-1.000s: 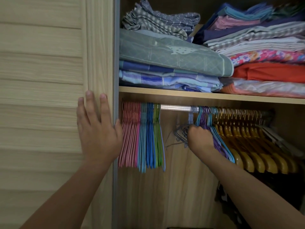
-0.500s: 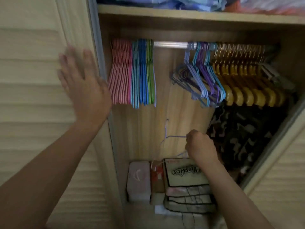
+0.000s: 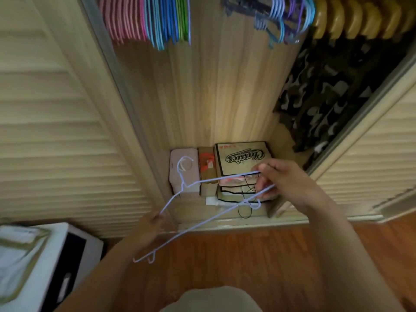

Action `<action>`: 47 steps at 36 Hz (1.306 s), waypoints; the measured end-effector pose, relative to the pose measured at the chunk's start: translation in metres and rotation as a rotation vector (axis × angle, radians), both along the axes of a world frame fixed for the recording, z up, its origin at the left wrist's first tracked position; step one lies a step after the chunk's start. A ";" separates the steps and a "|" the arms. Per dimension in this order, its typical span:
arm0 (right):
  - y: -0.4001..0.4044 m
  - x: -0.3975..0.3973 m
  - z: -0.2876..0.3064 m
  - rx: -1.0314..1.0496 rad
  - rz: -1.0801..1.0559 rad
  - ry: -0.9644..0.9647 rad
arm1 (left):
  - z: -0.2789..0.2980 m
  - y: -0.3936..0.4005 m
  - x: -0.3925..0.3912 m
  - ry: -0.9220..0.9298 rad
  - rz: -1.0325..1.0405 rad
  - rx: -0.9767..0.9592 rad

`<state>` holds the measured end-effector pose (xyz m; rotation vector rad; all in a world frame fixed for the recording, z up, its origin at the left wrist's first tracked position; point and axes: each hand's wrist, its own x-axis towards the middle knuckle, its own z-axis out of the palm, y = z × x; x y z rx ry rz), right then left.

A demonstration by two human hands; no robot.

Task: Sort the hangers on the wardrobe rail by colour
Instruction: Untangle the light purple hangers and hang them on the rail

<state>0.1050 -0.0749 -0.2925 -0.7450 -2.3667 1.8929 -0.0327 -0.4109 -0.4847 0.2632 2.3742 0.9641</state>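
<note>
- So, I have a pale lilac wire hanger [image 3: 202, 212] off the rail and low in front of me, over the wardrobe's threshold, its hook pointing far-left.
- My right hand [image 3: 290, 183] pinches one end of it between fingers and thumb; my left hand [image 3: 148, 228] holds the near-left shoulder wire in a narrow grip.
- Done, as I judge it: at the far left hang pink hangers [image 3: 122, 18], then the blue and green hangers [image 3: 166, 19], grouped by colour.
- Left to do: the tangled blue and purple hangers [image 3: 286, 16] further right look unsorted, beside a row of yellow-brown hangers [image 3: 360, 21]. This lilac one needs its place.
- Below, on the wardrobe floor, sit a "Classics" box [image 3: 243, 154] and a pale pink box [image 3: 184, 172].
- Louvred doors [image 3: 56, 131] flank the opening; a wooden floor [image 3: 247, 255] runs near me, and a dark patterned garment [image 3: 326, 86] hangs on the right.
</note>
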 end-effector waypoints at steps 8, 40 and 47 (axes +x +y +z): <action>0.026 0.001 -0.062 0.287 -0.289 -0.157 | 0.046 -0.003 0.032 -0.358 0.080 0.140; -0.072 0.001 -0.040 0.098 0.689 -0.222 | 0.114 0.101 0.035 -0.901 0.395 0.631; -0.076 -0.008 -0.042 0.219 0.398 -0.199 | 0.127 0.112 0.032 -0.772 0.269 0.595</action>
